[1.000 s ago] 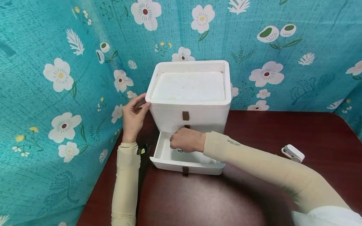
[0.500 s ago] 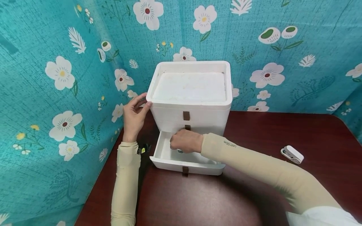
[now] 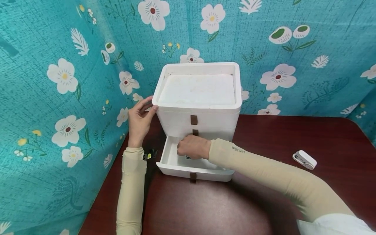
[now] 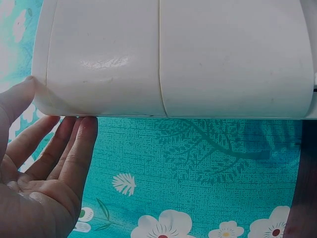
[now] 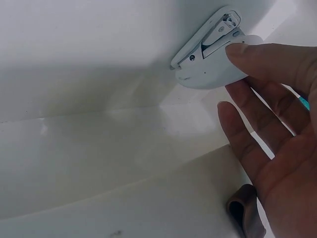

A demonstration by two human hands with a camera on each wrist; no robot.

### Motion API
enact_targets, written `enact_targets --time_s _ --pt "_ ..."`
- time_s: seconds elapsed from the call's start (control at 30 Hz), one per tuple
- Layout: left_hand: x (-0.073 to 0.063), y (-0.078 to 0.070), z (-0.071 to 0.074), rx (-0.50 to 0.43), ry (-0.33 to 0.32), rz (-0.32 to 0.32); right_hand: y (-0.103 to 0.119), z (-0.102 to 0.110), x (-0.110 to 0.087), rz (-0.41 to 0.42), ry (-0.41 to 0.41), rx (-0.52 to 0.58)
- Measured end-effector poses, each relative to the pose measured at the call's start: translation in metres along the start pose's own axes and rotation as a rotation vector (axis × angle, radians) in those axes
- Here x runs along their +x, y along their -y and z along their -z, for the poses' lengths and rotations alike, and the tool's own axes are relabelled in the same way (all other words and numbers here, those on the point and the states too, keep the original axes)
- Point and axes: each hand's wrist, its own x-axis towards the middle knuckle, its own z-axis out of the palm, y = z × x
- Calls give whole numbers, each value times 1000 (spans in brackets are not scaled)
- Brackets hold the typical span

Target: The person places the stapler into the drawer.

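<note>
A white drawer unit (image 3: 176, 118) stands on the table with its bottom drawer (image 3: 173, 170) pulled out. My left hand (image 3: 138, 125) rests on the unit's upper left corner. In the left wrist view the thumb touches one face of the unit and the fairly straight fingertips (image 4: 88, 130) touch along its edge. My right hand (image 3: 194, 147) is inside the open drawer. Between its thumb and fingers it pinches a small white stapler (image 5: 210, 69) with metal parts, seen in the right wrist view. From the head, the hand hides most of the stapler.
A similar small white stapler (image 3: 305, 160) lies on the dark red table (image 3: 270, 137) at the right. Brown tabs (image 3: 194, 119) mark the drawer fronts. A small black item (image 3: 151, 154) lies left of the drawer. Flowered teal cloth (image 3: 249, 42) hangs behind and at the left.
The head view has shifted slightly. Both hands, the drawer and the stapler on the table hold almost the same places.
</note>
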Motion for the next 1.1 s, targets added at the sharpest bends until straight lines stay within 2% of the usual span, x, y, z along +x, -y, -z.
enact_targets --time_s 0.57,1.1 --pt "0 -1 -1 -3 0 -9 -1 4 -3 5 -42 24" --pt "0 1 -1 -10 0 -6 -5 42 -26 -27 -163 125"
